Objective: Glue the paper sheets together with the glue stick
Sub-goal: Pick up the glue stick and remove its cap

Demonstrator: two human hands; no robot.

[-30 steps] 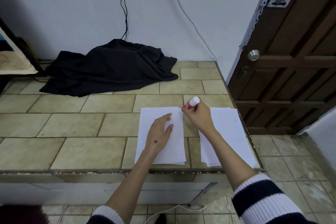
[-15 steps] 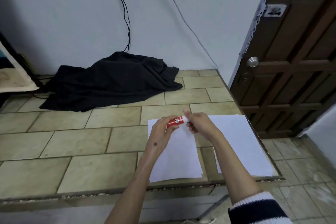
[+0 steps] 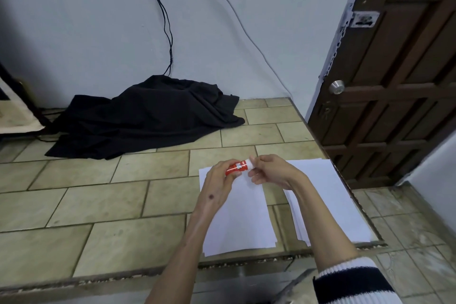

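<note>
Both hands hold a red glue stick (image 3: 237, 167) level above the paper. My left hand (image 3: 219, 181) grips its red body. My right hand (image 3: 271, 171) pinches the white cap at its right end. Under the hands a white paper stack (image 3: 241, 219) lies flat on the tiled counter (image 3: 103, 205). A second white paper stack (image 3: 330, 202) lies to the right, close to the counter's right edge, its near left part hidden by my right forearm.
A crumpled black cloth (image 3: 148, 116) lies at the back of the counter against the wall, with dark cables (image 3: 165, 20) hanging down to it. A brown wooden door (image 3: 394, 81) stands to the right. The counter's front edge runs just below the paper.
One second ago my right hand alone held the glue stick and my left hand lay flat on the left stack. Since then my left hand has lifted and taken the stick's red body.
</note>
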